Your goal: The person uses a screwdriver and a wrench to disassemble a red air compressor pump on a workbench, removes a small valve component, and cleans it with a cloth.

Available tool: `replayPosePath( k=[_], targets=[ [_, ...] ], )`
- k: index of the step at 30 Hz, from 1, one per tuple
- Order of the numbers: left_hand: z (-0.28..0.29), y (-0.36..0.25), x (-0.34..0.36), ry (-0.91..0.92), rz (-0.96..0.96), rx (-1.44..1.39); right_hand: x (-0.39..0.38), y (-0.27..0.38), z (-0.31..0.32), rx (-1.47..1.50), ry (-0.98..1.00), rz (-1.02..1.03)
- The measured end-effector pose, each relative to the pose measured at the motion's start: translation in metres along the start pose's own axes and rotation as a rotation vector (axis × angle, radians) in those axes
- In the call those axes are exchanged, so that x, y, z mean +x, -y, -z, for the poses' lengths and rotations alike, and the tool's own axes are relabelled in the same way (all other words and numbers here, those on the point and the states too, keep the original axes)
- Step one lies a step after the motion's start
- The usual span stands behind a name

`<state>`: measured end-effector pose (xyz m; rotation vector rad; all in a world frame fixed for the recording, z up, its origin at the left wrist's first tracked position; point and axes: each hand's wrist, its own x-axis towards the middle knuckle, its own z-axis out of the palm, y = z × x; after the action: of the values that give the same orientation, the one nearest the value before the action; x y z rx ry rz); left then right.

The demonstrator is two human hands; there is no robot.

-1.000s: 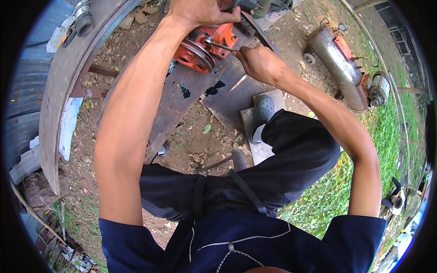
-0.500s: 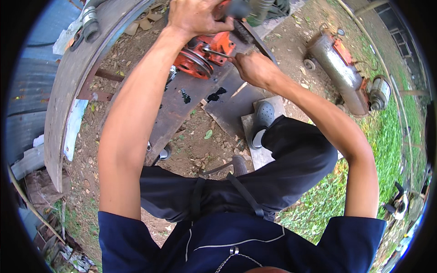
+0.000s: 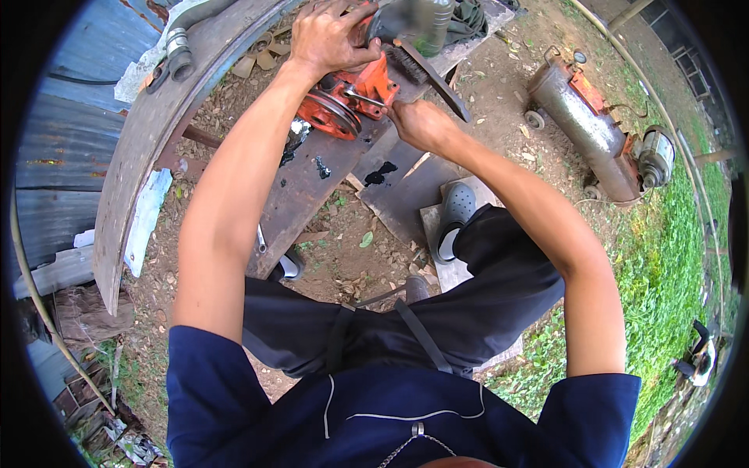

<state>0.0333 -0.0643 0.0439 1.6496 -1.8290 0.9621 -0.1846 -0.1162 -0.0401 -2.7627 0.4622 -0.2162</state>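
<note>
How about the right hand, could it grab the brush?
Probably yes: the brush looks close to the right hand, and nothing seems to block the way. But that hand holds a wrench, so it might need to let go first.

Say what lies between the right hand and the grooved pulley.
Head view: a metal wrench, held in the right hand, over the orange machine's body.

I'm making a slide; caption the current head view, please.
Left hand at a red machine with a grooved pulley, right hand holding a wrench to it.
</note>
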Motion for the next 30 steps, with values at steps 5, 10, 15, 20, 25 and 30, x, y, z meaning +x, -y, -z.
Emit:
replayPosePath(
  k=[5, 10, 15, 20, 25, 30],
  targets=[
    [0.006, -0.013, 0.007, -0.073, -0.042, -0.062, -0.009, 0.004, -0.010, 0.084, 0.019, -0.071],
    [-0.007, 0.003, 0.006, -0.039, -0.053, -0.098, -0.002, 0.006, -0.051, 0.207, -0.143, -0.111],
    [-0.010, 0.010, 0.006, 0.036, -0.022, -0.075, 0.005, 0.002, -0.041, 0.205, -0.109, -0.112],
    [0.010, 0.017, 0.007, 0.201, -0.044, -0.113, 0.010, 0.001, -0.033, 0.225, -0.068, -0.089],
    [0.037, 0.010, -0.029, 0.057, 0.331, -0.399, 0.009, -0.015, -0.009, 0.094, 0.045, -0.065],
    [0.052, 0.021, -0.102, 0.407, 0.495, -0.422, -0.009, 0.009, 0.051, 0.154, 0.078, -0.226]
  ],
)
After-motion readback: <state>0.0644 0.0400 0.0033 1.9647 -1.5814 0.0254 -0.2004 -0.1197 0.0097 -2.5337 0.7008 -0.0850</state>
